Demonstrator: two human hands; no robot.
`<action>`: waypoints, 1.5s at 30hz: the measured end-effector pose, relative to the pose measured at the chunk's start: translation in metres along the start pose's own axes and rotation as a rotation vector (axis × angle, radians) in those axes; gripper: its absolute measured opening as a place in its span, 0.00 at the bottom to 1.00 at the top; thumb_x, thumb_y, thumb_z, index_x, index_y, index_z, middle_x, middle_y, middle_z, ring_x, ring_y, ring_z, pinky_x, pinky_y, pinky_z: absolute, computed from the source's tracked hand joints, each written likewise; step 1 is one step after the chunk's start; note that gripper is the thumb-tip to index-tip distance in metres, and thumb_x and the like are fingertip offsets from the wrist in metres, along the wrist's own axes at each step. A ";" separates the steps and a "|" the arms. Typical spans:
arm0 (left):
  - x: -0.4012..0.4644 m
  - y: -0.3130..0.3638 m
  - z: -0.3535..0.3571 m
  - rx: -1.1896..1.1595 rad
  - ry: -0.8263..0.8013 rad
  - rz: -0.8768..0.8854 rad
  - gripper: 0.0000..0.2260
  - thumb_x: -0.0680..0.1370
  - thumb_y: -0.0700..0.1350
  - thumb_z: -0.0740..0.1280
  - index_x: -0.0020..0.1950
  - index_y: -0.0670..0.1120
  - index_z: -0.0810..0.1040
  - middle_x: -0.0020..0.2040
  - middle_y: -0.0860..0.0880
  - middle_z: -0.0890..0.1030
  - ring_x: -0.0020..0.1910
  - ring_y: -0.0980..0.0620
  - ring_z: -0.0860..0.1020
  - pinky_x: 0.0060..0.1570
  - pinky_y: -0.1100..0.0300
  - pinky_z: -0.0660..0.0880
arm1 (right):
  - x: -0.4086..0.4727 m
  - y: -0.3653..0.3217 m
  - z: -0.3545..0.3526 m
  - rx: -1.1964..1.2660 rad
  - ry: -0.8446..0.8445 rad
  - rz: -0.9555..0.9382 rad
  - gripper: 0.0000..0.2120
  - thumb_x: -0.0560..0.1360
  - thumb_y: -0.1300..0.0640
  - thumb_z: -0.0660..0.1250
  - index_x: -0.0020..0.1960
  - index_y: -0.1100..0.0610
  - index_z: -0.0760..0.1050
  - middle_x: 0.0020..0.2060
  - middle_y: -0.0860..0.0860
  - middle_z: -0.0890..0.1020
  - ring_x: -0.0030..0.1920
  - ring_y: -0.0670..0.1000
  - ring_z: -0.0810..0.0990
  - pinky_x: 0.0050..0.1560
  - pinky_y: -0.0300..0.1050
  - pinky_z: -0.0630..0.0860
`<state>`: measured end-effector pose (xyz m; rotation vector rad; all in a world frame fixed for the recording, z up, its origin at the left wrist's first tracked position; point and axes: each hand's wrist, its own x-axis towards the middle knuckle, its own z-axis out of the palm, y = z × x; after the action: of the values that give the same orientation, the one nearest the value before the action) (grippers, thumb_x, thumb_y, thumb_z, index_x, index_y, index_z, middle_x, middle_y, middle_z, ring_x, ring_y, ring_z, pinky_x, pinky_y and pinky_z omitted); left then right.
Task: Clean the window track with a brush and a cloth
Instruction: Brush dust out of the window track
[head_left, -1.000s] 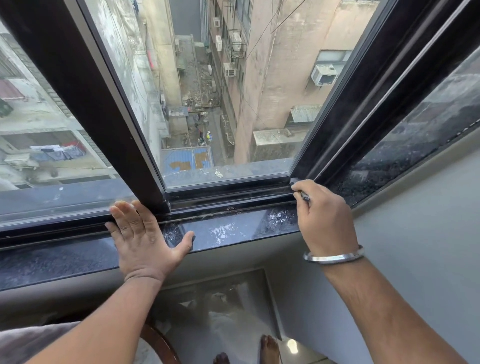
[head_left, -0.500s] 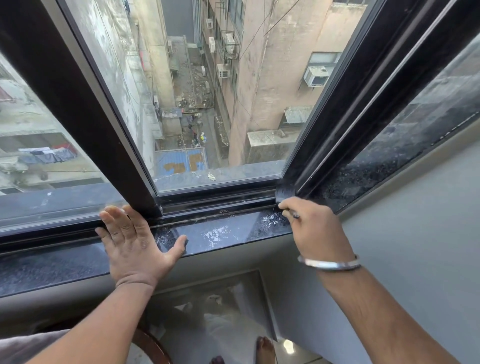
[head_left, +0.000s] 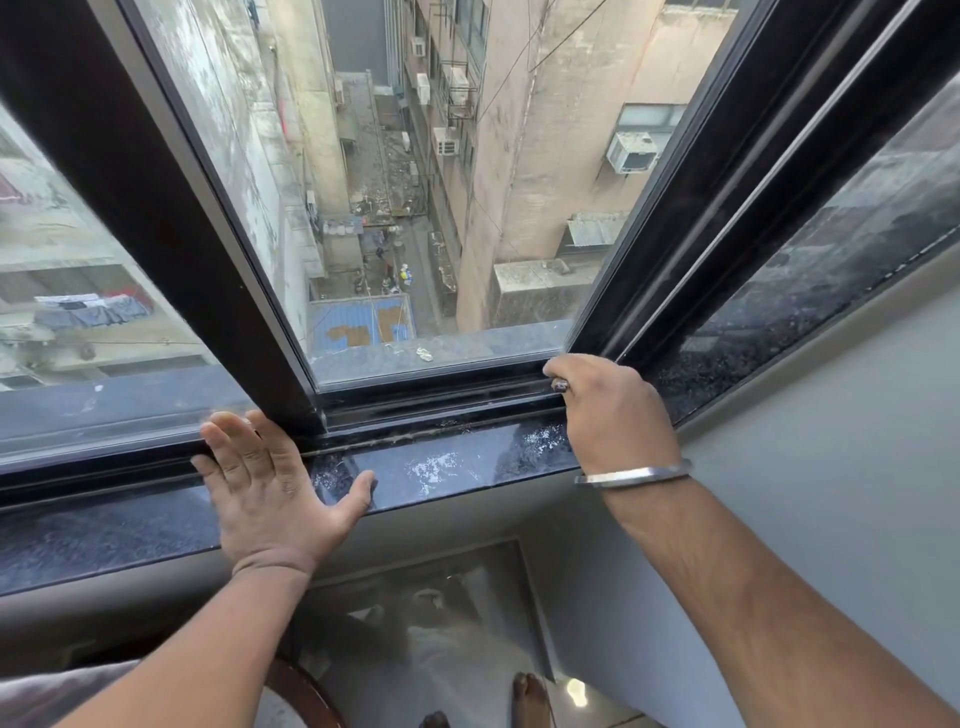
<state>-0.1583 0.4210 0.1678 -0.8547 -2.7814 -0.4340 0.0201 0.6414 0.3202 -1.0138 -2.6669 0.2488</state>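
The black window track (head_left: 441, 408) runs along the bottom of the frame, with a line of pale dirt on its near edge. My right hand (head_left: 615, 415) is a fist at the track's right end, by the corner of the frame. It is closed on a thin dark brush (head_left: 561, 385); only a short tip shows between the fingers and the bristles are hidden. My left hand (head_left: 270, 488) lies flat on the dark stone sill (head_left: 447, 467), fingers apart, fingertips against the frame's lower rail. No cloth is in view.
A thick dark upright frame bar (head_left: 171, 249) meets the track just above my left hand. The sliding pane's glass (head_left: 415, 182) looks down on an alley far below. A grey wall (head_left: 831, 467) is on the right. A steel bangle (head_left: 634, 475) sits on my right wrist.
My right fist has shifted a little to the left along the track from the corner. The left hand has stayed flat on the sill. The camera has moved slightly.
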 end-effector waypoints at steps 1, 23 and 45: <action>0.000 0.000 0.000 0.000 0.002 0.003 0.57 0.67 0.74 0.56 0.77 0.36 0.36 0.77 0.28 0.44 0.78 0.40 0.34 0.76 0.37 0.39 | 0.004 -0.001 -0.001 -0.035 -0.030 0.010 0.11 0.73 0.68 0.62 0.50 0.57 0.78 0.43 0.56 0.83 0.42 0.62 0.81 0.39 0.53 0.79; -0.002 -0.001 -0.005 -0.026 -0.038 0.016 0.57 0.67 0.75 0.56 0.78 0.37 0.36 0.79 0.37 0.33 0.78 0.40 0.34 0.76 0.37 0.40 | -0.057 -0.013 -0.004 0.382 0.254 -0.017 0.11 0.75 0.63 0.70 0.56 0.55 0.81 0.50 0.49 0.86 0.49 0.49 0.84 0.52 0.42 0.79; -0.008 0.000 -0.003 -0.019 -0.061 0.017 0.58 0.66 0.75 0.56 0.77 0.41 0.30 0.77 0.40 0.28 0.78 0.39 0.34 0.76 0.37 0.41 | -0.046 -0.003 0.003 0.232 0.044 0.026 0.16 0.68 0.72 0.68 0.48 0.53 0.77 0.48 0.50 0.84 0.50 0.56 0.82 0.49 0.53 0.79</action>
<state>-0.1512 0.4161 0.1688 -0.9096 -2.8278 -0.4394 0.0501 0.6078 0.3095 -0.9687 -2.5142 0.5213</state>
